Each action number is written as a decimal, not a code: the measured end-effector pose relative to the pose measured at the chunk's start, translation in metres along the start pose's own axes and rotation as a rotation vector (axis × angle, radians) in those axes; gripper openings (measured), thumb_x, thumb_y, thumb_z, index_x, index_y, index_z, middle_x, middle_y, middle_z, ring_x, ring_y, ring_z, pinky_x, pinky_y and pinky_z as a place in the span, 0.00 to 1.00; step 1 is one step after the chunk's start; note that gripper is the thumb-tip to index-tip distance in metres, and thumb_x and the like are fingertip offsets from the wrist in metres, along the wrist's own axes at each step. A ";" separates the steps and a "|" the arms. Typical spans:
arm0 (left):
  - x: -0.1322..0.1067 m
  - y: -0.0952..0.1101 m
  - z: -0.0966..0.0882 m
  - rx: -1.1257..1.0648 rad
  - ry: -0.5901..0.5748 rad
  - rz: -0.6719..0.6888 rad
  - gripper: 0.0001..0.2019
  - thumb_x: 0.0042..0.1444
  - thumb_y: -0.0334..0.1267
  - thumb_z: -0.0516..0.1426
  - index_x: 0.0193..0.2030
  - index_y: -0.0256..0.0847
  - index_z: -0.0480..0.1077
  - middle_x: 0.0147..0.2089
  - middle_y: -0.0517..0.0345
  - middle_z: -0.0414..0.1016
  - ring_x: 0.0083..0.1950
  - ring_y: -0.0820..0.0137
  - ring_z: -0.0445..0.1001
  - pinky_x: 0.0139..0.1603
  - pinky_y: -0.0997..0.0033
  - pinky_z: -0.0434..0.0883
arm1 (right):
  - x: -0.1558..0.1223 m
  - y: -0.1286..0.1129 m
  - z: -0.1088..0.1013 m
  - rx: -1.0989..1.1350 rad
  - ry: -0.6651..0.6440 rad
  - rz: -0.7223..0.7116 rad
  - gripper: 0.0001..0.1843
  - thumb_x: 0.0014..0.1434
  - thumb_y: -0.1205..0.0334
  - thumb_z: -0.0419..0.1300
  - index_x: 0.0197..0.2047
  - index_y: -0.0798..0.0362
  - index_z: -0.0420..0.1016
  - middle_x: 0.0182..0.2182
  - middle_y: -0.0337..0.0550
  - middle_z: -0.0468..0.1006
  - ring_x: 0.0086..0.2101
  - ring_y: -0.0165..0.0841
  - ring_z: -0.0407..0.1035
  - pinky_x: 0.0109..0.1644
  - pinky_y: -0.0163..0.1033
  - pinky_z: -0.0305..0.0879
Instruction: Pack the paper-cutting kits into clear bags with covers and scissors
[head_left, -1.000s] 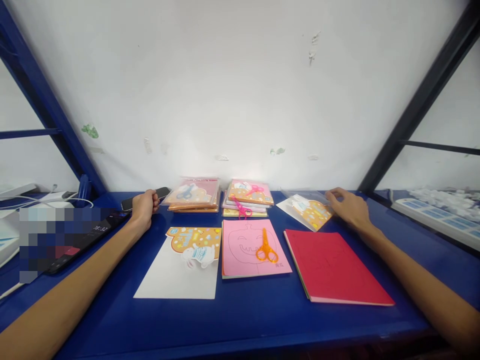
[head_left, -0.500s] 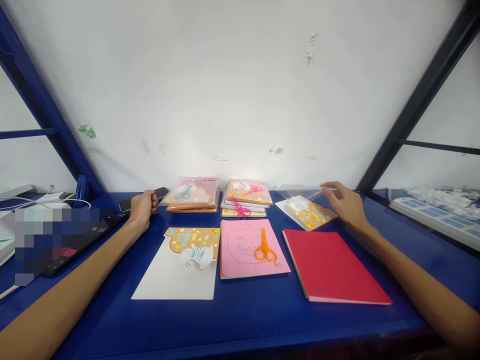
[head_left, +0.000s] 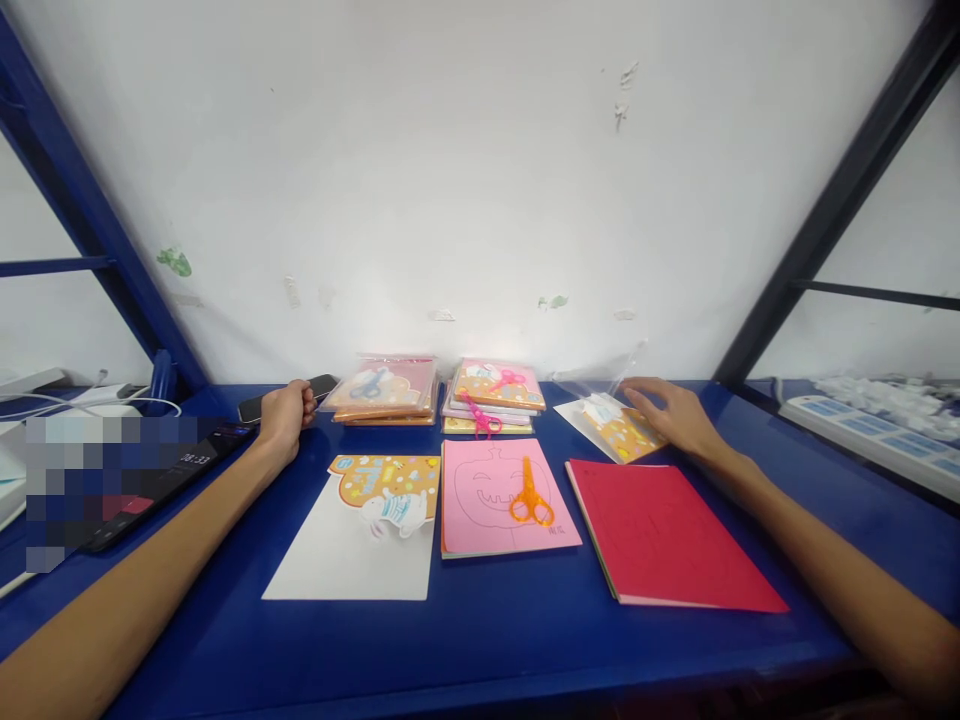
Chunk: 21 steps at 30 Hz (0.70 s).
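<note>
My left hand rests at the back left with its fingers curled into a loose fist. A dark phone lies right behind it, and nothing shows in the fingers. At the back right, my right hand lies with its fingers stretched out over the edge of an orange printed card. A clear plastic bag stands half raised beside the fingertips, its flap against the wall. In front of that hand is a stack of red paper. Orange scissors lie on pink paper with a pumpkin drawing.
White paper with a rabbit card lies left of the pink paper. Two piles stand along the wall: bagged sets and booklets with pink scissors. A tablet is at left, a power strip at right.
My right hand has moved left and down, from the bag's upper edge onto the card. The bag's flap now stands up higher. My left hand has stayed put.
</note>
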<state>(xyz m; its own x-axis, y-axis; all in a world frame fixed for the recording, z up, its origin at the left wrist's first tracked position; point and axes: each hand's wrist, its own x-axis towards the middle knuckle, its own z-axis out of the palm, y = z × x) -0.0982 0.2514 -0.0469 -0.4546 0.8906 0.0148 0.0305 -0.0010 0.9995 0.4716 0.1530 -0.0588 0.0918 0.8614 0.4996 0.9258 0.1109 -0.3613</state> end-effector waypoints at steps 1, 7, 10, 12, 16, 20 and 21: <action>0.000 0.000 0.000 0.000 0.000 -0.003 0.12 0.68 0.44 0.57 0.46 0.36 0.72 0.37 0.58 0.75 0.30 0.74 0.73 0.28 0.73 0.73 | -0.001 -0.001 -0.001 0.009 -0.010 -0.009 0.26 0.66 0.44 0.51 0.57 0.48 0.78 0.56 0.47 0.80 0.56 0.48 0.72 0.62 0.48 0.63; -0.002 0.002 0.001 -0.001 0.006 -0.015 0.16 0.66 0.45 0.59 0.54 0.37 0.71 0.50 0.51 0.76 0.43 0.66 0.78 0.42 0.61 0.78 | 0.000 -0.001 0.000 0.023 -0.193 -0.002 0.29 0.68 0.41 0.49 0.64 0.46 0.72 0.51 0.46 0.83 0.49 0.46 0.76 0.52 0.46 0.68; -0.003 0.002 0.002 -0.003 0.012 -0.008 0.11 0.67 0.42 0.57 0.42 0.35 0.73 0.35 0.59 0.74 0.29 0.74 0.72 0.28 0.73 0.72 | 0.002 0.003 0.005 -0.052 -0.215 0.000 0.27 0.68 0.41 0.47 0.49 0.50 0.79 0.46 0.47 0.84 0.42 0.43 0.77 0.45 0.43 0.67; -0.004 0.003 0.002 -0.004 0.016 0.002 0.15 0.67 0.37 0.55 0.28 0.36 0.68 0.22 0.66 0.63 0.19 0.78 0.60 0.18 0.78 0.59 | 0.003 0.004 0.007 -0.086 -0.212 0.011 0.27 0.67 0.40 0.48 0.41 0.51 0.80 0.39 0.47 0.84 0.37 0.42 0.76 0.40 0.42 0.65; -0.006 0.004 0.003 0.005 0.016 0.001 0.13 0.67 0.37 0.55 0.30 0.36 0.69 0.24 0.64 0.67 0.21 0.77 0.64 0.20 0.77 0.63 | 0.004 0.006 0.010 -0.119 -0.225 0.020 0.27 0.66 0.41 0.48 0.32 0.51 0.78 0.31 0.46 0.83 0.30 0.41 0.74 0.33 0.40 0.59; -0.009 0.006 0.003 0.022 0.002 -0.022 0.17 0.66 0.44 0.59 0.57 0.38 0.70 0.55 0.49 0.75 0.49 0.62 0.77 0.48 0.56 0.78 | 0.006 0.010 0.011 -0.121 -0.216 0.041 0.26 0.66 0.43 0.48 0.30 0.50 0.77 0.32 0.46 0.83 0.32 0.42 0.76 0.32 0.40 0.60; -0.009 0.006 0.002 0.027 -0.004 -0.025 0.19 0.66 0.44 0.60 0.59 0.39 0.69 0.58 0.48 0.73 0.52 0.60 0.76 0.51 0.53 0.77 | 0.007 0.012 0.010 -0.119 -0.206 0.056 0.26 0.66 0.43 0.47 0.31 0.50 0.78 0.33 0.46 0.84 0.33 0.43 0.76 0.33 0.40 0.61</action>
<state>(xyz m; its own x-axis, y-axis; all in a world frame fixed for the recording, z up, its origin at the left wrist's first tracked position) -0.0920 0.2445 -0.0407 -0.4521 0.8919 -0.0105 0.0431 0.0336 0.9985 0.4797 0.1651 -0.0679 0.0784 0.9487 0.3062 0.9593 0.0118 -0.2821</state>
